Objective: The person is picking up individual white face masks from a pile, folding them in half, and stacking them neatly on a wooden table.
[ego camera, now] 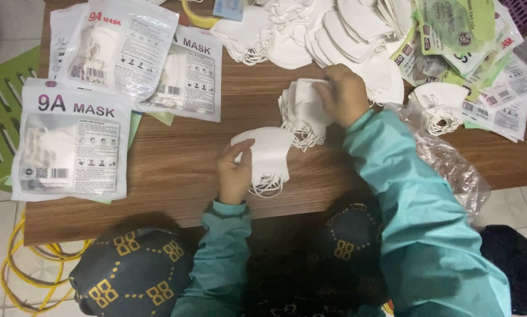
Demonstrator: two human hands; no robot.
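My left hand (pixel 234 173) pinches a small stack of masks (pixel 267 158) just below the bigger mask pile (pixel 301 111), which my right hand (pixel 343 94) grips; I'd keep edges aligned, loops untangled.

Folded masks (pixel 267 154), stack of masks (pixel 301 111): plain white, white ear loops. Tabletop (pixel 181 164): brown wood grain. Sealed packets (pixel 71 141): white with dark and red print, clear window. Sleeves (pixel 416 211): teal. Trousers (pixel 131 273): black with yellow square motifs and dotted lines. Crate (pixel 2 117): green. Cable (pixel 26 282): yellow. Wrappers (pixel 463 29): green and white.
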